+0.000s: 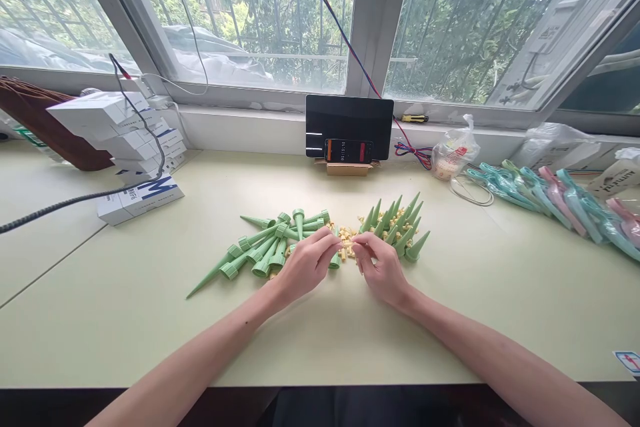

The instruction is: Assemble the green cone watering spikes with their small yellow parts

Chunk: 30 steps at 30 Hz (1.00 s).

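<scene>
Left hand (311, 257) and right hand (382, 268) both pinch one yellow piece (347, 244). Box (137, 200) marked "M"; phone (349, 151) digits sideways, too small to trust.

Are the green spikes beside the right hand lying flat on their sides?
No, the green spikes beside the right hand stand on the table with their points upward.

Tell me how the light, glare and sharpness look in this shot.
Head view: daylight through the windows, brightest there; head view: white streaks of glare on the black screen; head view: small yellow pieces between the left hand and right hand lack fine detail.
</scene>
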### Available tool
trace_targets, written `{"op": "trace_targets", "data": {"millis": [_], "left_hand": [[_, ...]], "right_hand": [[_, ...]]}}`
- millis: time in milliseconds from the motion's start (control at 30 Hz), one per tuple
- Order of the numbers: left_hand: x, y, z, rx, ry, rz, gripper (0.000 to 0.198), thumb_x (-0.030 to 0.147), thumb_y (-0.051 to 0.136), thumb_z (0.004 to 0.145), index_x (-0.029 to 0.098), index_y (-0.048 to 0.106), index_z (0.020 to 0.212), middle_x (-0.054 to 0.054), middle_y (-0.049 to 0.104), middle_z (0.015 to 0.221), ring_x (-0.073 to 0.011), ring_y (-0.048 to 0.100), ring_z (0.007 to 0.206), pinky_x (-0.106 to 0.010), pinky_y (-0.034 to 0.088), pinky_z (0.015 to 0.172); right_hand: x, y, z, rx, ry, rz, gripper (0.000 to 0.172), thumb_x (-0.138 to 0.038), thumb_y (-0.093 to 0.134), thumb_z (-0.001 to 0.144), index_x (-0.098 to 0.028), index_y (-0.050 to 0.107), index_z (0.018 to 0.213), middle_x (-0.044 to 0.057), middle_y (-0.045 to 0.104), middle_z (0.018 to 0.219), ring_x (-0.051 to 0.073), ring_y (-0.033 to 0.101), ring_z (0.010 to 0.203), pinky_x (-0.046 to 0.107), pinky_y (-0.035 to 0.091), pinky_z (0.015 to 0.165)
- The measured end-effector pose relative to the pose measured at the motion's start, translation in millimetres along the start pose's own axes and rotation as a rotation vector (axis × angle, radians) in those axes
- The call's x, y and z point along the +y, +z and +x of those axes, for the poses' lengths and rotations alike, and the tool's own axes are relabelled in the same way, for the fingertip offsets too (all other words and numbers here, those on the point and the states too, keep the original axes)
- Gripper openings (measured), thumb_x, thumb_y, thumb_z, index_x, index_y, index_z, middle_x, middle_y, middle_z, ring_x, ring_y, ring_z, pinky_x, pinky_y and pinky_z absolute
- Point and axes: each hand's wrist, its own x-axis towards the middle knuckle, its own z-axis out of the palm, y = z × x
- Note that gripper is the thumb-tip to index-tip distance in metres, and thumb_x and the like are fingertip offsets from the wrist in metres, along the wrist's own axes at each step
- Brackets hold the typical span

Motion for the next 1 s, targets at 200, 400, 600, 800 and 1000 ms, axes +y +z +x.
{"op": "trace_targets", "data": {"millis": [200, 400, 600, 800, 1000], "left_hand": [[1.9, 0.3, 0.0, 0.000, 0.007, 0.010, 0.030, 0.023, 0.036, 0.102, 0.018, 0.058, 0.081, -0.002, 0.049, 0.076, -0.0131, 0.042, 0.063, -0.026, 0.037, 0.058], [4.9, -4.6, 3.1, 0.030, -0.039, 0.051, 0.031, 0.026, 0.035, 0.102, 0.018, 0.061, 0.089, -0.001, 0.053, 0.074, -0.0123, 0.046, 0.061, -0.025, 0.039, 0.057], [2.1, -3.0, 0.6, -0.021, -0.084, 0.177, 0.020, 0.031, 0.048, 0.097, 0.019, 0.063, 0.096, -0.001, 0.063, 0.075, -0.0113, 0.049, 0.055, -0.025, 0.038, 0.056], [4.7, -1.6, -1.8, -0.163, -0.116, 0.334, 0.026, 0.046, 0.059, 0.088, 0.020, 0.060, 0.087, 0.001, 0.062, 0.070, -0.0136, 0.052, 0.054, -0.026, 0.036, 0.054], [7.7, 1.4, -0.7, -0.212, -0.196, 0.340, 0.024, 0.045, 0.057, 0.088, 0.021, 0.055, 0.088, 0.002, 0.061, 0.066, -0.0150, 0.055, 0.056, -0.027, 0.035, 0.057]], "right_hand": [[1.1, -0.2, -0.3, -0.006, -0.008, -0.007, 0.023, -0.034, 0.046, 0.101, -0.019, 0.057, 0.087, -0.001, 0.053, 0.068, 0.012, 0.049, 0.055, 0.025, 0.042, 0.053], [-1.4, -0.9, 0.6, 0.041, -0.022, -0.063, 0.027, -0.035, 0.043, 0.101, -0.020, 0.054, 0.082, -0.001, 0.051, 0.067, 0.012, 0.045, 0.055, 0.024, 0.040, 0.053], [-2.8, -1.0, 1.4, 0.114, -0.060, -0.177, 0.033, -0.036, 0.041, 0.102, -0.020, 0.051, 0.075, -0.002, 0.049, 0.062, 0.012, 0.042, 0.053, 0.025, 0.037, 0.052], [2.9, 1.4, -0.1, 0.105, -0.094, -0.278, 0.037, -0.032, 0.045, 0.101, -0.021, 0.046, 0.066, -0.002, 0.043, 0.057, 0.012, 0.038, 0.050, 0.026, 0.033, 0.051], [2.1, 1.0, -0.9, 0.056, -0.058, -0.254, 0.025, -0.028, 0.047, 0.100, -0.020, 0.059, 0.080, 0.001, 0.057, 0.065, 0.014, 0.047, 0.055, 0.026, 0.038, 0.054]]}}
